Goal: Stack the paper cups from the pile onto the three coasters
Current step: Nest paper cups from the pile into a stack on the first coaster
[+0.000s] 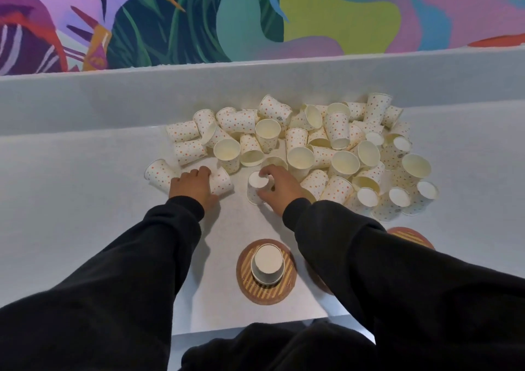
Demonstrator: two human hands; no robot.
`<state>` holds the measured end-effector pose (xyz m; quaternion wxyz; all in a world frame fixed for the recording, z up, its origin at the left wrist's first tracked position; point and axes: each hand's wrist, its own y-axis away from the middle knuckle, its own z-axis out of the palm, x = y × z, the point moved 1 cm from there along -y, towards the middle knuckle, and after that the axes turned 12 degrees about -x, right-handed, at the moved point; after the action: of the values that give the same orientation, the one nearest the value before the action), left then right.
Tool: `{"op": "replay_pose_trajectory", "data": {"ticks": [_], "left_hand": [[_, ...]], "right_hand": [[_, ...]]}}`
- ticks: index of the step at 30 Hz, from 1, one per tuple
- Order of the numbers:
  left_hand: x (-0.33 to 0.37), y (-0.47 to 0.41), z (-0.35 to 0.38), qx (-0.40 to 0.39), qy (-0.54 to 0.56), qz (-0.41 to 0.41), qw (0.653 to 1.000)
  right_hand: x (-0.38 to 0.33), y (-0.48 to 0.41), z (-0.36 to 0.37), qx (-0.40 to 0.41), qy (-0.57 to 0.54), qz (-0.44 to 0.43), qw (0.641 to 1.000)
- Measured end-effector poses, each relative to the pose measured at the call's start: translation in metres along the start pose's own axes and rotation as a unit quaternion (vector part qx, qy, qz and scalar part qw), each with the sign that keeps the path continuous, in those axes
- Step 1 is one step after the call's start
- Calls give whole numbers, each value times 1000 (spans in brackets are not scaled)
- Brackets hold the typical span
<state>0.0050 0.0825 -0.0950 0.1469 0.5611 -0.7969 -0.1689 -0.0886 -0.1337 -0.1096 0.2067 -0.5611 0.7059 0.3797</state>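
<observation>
Judged by the striped coaster [247,285] nearest the person, the job is barely begun. It bears one short upside-down stack [268,262], seemingly two cups, though the count is unsure.

Beyond that coaster and to its left, the left hand [194,186] lies palm down at the pile's near edge. Its fingers are curled over a dotted cup [223,181] that lies on its side, and it appears to grip it. Straight beyond the coaster, the right hand [279,190] has its fingers wrapped round an inverted cup [255,186] standing on the surface [85,200].

Beyond the coaster and to its right sprawls the pile [312,149]: dozens of cups, some on their sides, some mouth-down, all of them loose.

Just right of the coaster a brown edge [316,278] peeps from under the black sleeve [397,285]; it is probably a second coaster, and its top is hidden. Farther right a far coaster [412,235] shows in part, with no cup visible on it. So two coasters and almost the whole pile look still to be done.
</observation>
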Motion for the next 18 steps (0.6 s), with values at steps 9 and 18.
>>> {"op": "replay_pose_trajectory", "data": {"ticks": [9,18], "left_hand": [[11,41,-31,38,204,143,968],[50,34,-24,13,203,166,965]], "right_hand": [[5,12,-6,-32,-47,-8,998],[4,16,10,-69,-55,-41,995]]}}
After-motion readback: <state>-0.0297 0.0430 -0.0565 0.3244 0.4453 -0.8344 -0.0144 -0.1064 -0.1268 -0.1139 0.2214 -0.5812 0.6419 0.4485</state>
